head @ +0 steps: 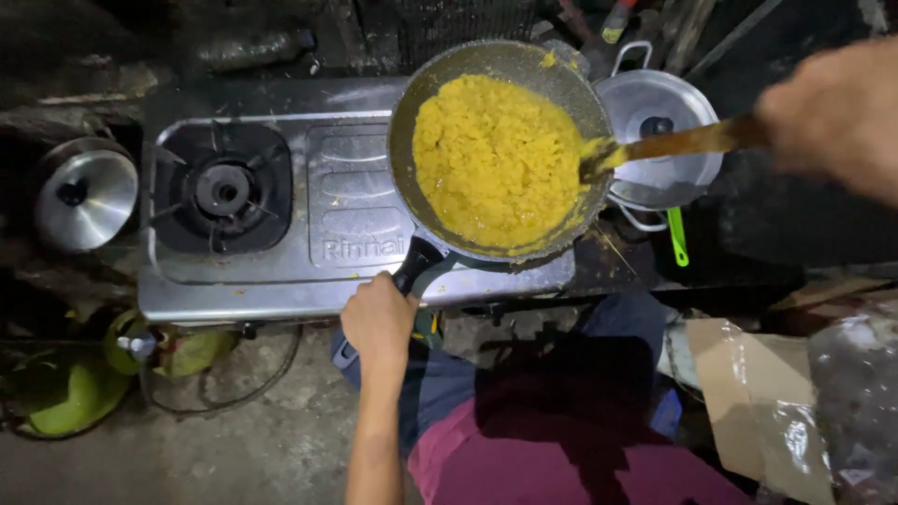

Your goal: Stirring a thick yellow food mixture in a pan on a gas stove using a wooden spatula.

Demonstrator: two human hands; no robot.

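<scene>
A dark frying pan [404, 140] full of yellow mashed food [496, 159] sits tilted on the right burner of a steel two-burner gas stove [351, 187]. My left hand [377, 318] grips the pan's black handle [418, 262] at the stove's front edge. My right hand [837, 117], blurred at the upper right, holds a wooden spatula [678, 143] whose blade rests against the pan's right rim, coated in yellow food.
The left burner [223, 190] is bare. A lidded steel pot [659, 140] stands right of the pan, a green utensil [677, 238] below it. A steel lid [86, 194] lies left of the stove. A green gas cylinder [65, 388] and hose sit below left; cardboard [758, 393] lower right.
</scene>
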